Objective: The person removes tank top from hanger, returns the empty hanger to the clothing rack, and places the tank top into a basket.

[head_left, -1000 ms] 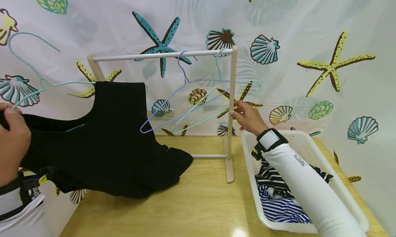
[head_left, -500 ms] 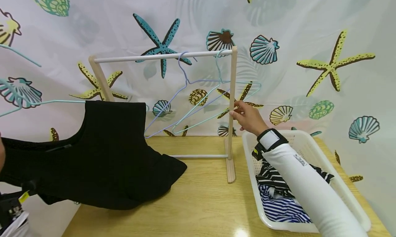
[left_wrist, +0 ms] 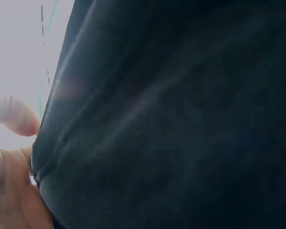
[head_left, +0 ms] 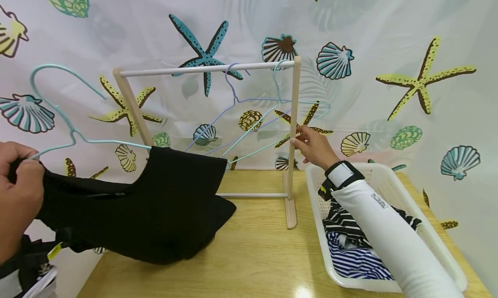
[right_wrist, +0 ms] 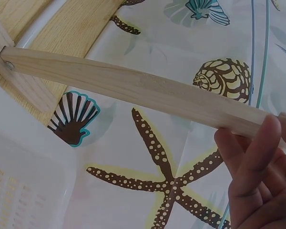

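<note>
At the left of the head view my left hand (head_left: pixel 19 194) pinches one side of a mint-green hanger (head_left: pixel 113 141), along with cloth at the shoulder of a black sleeveless top (head_left: pixel 155 211). The top drapes to the right off the hanger, whose hook is bare and points up. Black cloth (left_wrist: pixel 157 119) fills most of the left wrist view, beside the left fingers (left_wrist: pixel 19 119). My right hand (head_left: pixel 315 149) holds the right wooden post (head_left: pixel 294 116) of a small clothes rack between thumb and fingers; the right wrist view shows this post (right_wrist: pixel 124 86) up close.
A lilac hanger (head_left: pixel 233 92) and another mint hanger (head_left: pixel 277 88) hang from the rack's white rail (head_left: pixel 167 71). Right of the rack, a white plastic basket (head_left: pixel 428 250) holds striped clothes (head_left: pixel 355 254). Rack and basket stand on a wooden table (head_left: pixel 253 254) before a shell-patterned curtain.
My left hand dropped partly out of view at the left, then came back right with the hanger and black top, now lower than at first. The right hand stays on the post.
</note>
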### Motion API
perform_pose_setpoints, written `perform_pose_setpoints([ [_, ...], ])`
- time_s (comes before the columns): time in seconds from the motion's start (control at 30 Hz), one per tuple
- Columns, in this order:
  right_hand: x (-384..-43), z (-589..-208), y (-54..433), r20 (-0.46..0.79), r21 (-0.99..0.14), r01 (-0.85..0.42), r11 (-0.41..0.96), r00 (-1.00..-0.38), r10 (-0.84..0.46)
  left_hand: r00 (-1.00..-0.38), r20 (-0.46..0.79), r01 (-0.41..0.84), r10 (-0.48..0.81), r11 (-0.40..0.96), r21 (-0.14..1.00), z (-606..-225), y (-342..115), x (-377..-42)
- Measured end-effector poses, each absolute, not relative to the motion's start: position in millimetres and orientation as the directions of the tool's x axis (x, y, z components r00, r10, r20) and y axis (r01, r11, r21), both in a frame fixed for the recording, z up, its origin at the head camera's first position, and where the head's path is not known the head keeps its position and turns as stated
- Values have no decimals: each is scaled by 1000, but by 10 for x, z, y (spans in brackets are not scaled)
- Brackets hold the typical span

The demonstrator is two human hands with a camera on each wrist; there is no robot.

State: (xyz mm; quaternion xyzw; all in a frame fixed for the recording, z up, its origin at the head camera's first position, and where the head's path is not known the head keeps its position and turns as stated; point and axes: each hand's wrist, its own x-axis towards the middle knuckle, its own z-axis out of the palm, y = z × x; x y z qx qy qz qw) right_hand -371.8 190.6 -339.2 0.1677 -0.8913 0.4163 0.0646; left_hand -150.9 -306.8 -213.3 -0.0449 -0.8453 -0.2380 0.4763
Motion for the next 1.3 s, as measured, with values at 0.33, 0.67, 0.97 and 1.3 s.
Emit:
perform_pose_setpoints([
  [0.33, -3704, -3360, 1869, 255, -716, -366, 594, -930, -266, -653, 752, 260, -91, 906, 335, -2169, -2673, -1388],
  [0.67, -3712, -3327, 1872, 262, -716, -365, 596, -931, -255, -683, 725, 451, 94, 835, 316, -2272, -2456, -1353],
  [0.97, -3724, -3320, 1883, 253, -713, -366, 599, -930, -266, -721, 660, 530, 211, 781, 330, -2470, -2222, -1383],
  [1.3, -3700, -3252, 1953, 163, -743, -325, 585, -936, -314, -785, 566, 553, 252, 699, 454, -2860, -2022, -1416],
])
